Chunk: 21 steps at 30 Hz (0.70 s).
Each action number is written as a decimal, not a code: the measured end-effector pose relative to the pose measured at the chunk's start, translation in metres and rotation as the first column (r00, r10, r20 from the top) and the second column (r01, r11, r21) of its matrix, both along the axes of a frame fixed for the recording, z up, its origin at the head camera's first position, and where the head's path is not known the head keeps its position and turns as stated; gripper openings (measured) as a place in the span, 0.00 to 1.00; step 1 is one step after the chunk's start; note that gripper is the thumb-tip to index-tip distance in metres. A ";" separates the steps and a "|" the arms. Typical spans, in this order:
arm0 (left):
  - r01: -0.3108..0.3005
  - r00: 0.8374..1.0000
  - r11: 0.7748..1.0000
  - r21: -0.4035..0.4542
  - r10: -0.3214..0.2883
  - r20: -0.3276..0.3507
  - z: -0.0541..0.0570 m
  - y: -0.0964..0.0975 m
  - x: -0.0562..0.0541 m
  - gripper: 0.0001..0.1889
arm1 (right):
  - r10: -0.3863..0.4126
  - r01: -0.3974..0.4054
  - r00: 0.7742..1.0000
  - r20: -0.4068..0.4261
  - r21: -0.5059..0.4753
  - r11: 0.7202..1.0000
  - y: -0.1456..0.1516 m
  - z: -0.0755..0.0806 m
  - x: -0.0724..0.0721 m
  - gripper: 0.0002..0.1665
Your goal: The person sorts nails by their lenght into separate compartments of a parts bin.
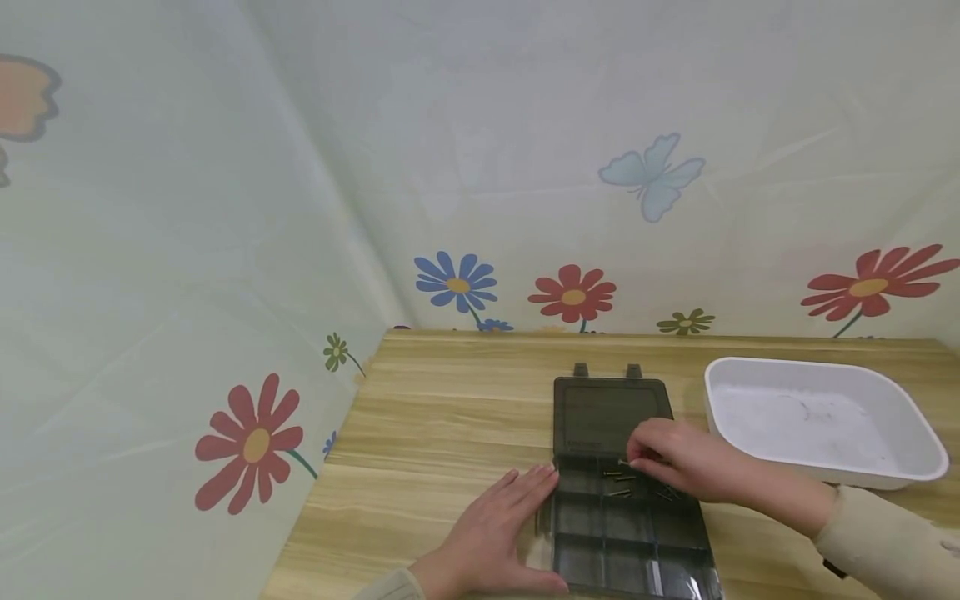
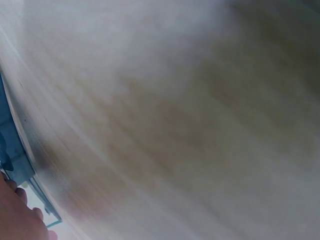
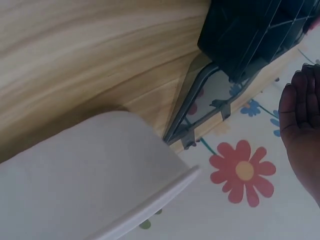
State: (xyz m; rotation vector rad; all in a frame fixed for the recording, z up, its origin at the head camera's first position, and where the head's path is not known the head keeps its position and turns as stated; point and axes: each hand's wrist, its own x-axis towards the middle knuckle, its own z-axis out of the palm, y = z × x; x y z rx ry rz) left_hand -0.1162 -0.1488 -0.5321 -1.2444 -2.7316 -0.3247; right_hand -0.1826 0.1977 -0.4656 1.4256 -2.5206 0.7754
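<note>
A dark, see-through compartment box (image 1: 577,518) lies on the table, its lid (image 1: 609,408) folded back at the far end. Several small brass screws (image 1: 619,493) lie in its far compartments. My right hand (image 1: 686,457) is over the far right part of the box, with a small screw (image 1: 624,462) pinched at the fingertips. Beside the box's left wall, my left hand (image 1: 491,533) rests with straight fingers, fingertips right at the edge. In the right wrist view, the right hand (image 3: 302,107) shows beside the box, fingertips partly cut off.
To the right stands a white tray (image 1: 716,400) with a few tiny dark marks inside, close to my right forearm. The wood-grain table (image 1: 442,400) ends at a flower-printed curtain (image 1: 510,208) behind and to the left.
</note>
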 end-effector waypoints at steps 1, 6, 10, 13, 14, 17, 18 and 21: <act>0.000 1.000 1.000 -0.003 0.000 -0.004 0.000 0.000 0.000 0.66 | 0.002 -0.002 1.000 -0.001 0.003 1.000 -0.002 -0.001 0.000 0.13; 0.001 1.000 1.000 0.002 -0.001 -0.003 0.000 -0.001 0.000 0.66 | 0.014 -0.014 1.000 -0.012 0.019 1.000 -0.010 -0.006 0.003 0.13; 0.001 1.000 1.000 0.009 -0.001 0.004 0.000 0.000 0.000 0.66 | 0.009 -0.009 1.000 -0.002 0.043 0.999 -0.015 -0.007 0.005 0.13; 0.001 1.000 1.000 0.008 -0.001 0.008 0.001 0.000 0.000 0.66 | 0.000 0.000 1.000 0.005 0.058 0.998 -0.017 -0.007 0.006 0.12; 0.000 1.000 1.000 0.007 0.000 0.012 0.001 0.000 0.000 0.66 | -0.002 0.002 1.000 0.008 0.061 0.998 -0.018 -0.007 0.006 0.12; -0.001 1.000 1.000 0.001 0.001 0.012 0.002 0.000 0.000 0.65 | 0.000 0.000 1.000 0.008 0.048 0.999 -0.018 -0.007 0.006 0.12; -0.002 1.000 1.000 0.001 0.002 0.014 0.002 -0.001 0.000 0.65 | 0.002 -0.002 1.000 0.004 0.036 0.999 -0.018 -0.007 0.006 0.12; -0.007 1.000 1.000 -0.003 0.007 0.008 0.002 -0.001 0.000 0.65 | -0.001 0.001 1.000 -0.013 -0.009 1.000 -0.015 -0.007 0.006 0.13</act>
